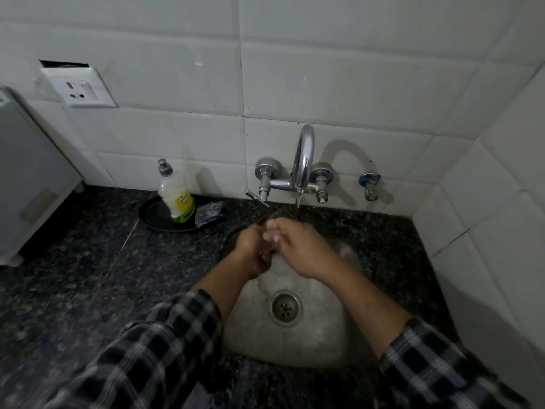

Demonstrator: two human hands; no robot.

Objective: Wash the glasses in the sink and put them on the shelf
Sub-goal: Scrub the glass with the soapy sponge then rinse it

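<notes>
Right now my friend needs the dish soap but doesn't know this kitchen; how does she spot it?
From the chrome wall tap, look left to the black pan. The soap bottle stands in it: pale and yellow, unlike the dark scrubber beside it.

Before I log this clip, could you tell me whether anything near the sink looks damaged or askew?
Yes: the wall socket at upper left sits crooked, with a dark gap above it. The soap bottle leans in its black dish.

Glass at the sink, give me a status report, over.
Left hand and right hand both gripping the glass over the sink. Tap water running onto it. Soap bottle off left, not in the way.
</notes>
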